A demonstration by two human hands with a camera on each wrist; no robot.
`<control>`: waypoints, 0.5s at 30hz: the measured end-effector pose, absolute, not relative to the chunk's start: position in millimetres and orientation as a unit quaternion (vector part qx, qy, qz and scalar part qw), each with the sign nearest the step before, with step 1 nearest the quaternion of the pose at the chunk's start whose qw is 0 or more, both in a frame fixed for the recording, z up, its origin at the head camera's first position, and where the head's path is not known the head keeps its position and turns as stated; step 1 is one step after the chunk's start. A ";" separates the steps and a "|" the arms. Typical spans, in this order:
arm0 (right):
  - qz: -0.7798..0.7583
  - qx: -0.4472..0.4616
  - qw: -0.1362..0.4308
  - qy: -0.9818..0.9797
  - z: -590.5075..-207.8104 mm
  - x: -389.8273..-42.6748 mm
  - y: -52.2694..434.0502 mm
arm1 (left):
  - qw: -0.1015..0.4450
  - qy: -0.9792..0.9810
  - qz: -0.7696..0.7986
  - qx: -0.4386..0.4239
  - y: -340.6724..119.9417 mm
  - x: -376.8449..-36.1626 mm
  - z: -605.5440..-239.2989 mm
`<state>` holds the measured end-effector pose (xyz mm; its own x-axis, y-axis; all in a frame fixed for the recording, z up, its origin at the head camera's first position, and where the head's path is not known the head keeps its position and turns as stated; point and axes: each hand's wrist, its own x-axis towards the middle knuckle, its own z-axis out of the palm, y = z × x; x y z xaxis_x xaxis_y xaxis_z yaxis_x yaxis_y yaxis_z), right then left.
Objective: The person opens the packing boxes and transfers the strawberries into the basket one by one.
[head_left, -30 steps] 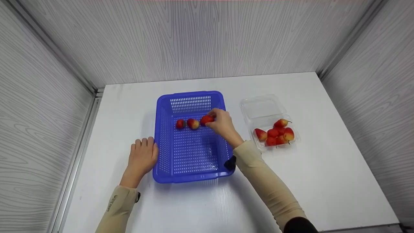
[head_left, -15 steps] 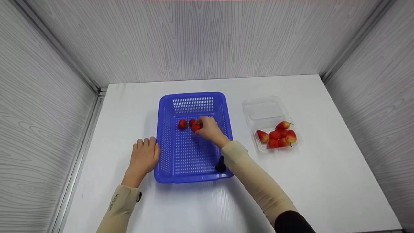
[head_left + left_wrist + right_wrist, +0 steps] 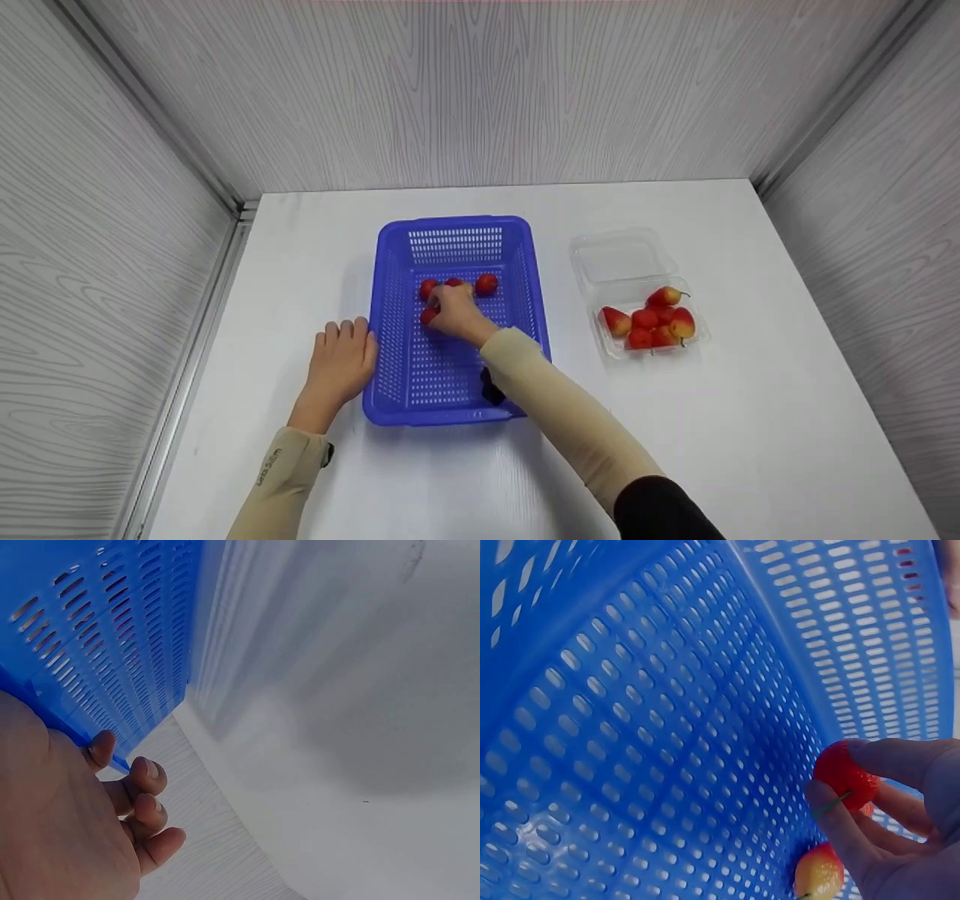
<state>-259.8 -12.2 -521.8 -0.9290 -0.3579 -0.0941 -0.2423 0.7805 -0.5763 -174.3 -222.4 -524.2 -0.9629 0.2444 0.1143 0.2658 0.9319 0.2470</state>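
Observation:
In the head view a blue plastic basket (image 3: 457, 417) with slotted walls lies on the table. My right hand (image 3: 455, 311) is inside it, pinching a small round red fruit (image 3: 844, 772) with bumpy skin and a thin green stem between thumb and fingers. Beyond the hand, on the basket floor, are a red fruit (image 3: 428, 289) at the left, a red-and-yellow fruit (image 3: 453, 283) partly hidden by the hand, and another red fruit (image 3: 487, 284) at the right. My left hand (image 3: 341, 361) touches the basket's left rim, its fingers loosely bent in the left wrist view.
Right of the basket stands a clear plastic clamshell box (image 3: 611, 351), lid (image 3: 622, 255) folded back. Several red and red-yellow fruits (image 3: 649, 322) lie in it, some with stems. Pale wood-grain panels (image 3: 495, 90) enclose the white table (image 3: 750, 420) at the back and sides.
My right hand has moved left and nearer within the basket, carrying a red fruit. Another red fruit now lies uncovered where the hand was. My left hand has stayed at the rim.

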 end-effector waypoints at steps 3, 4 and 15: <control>-0.290 -0.156 0.118 0.937 -523.9 -260.2 -17.2 | 0.041 -0.982 -0.134 -0.130 -222.2 -174.3 -523.2; -0.288 -0.152 0.122 0.938 -524.7 -260.1 -18.2 | 0.039 -0.982 -0.134 -0.131 -222.1 -174.5 -522.9; -0.292 -0.146 0.109 0.939 -530.7 -258.7 -23.4 | 0.021 -0.982 -0.140 -0.127 -223.4 -176.0 -524.0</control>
<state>-258.7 -23.4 -530.7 -0.9338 -0.3374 -0.1189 -0.2107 0.7874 -0.5793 -176.0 -223.4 -524.0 -0.9668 0.2437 0.0767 0.2555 0.9284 0.2700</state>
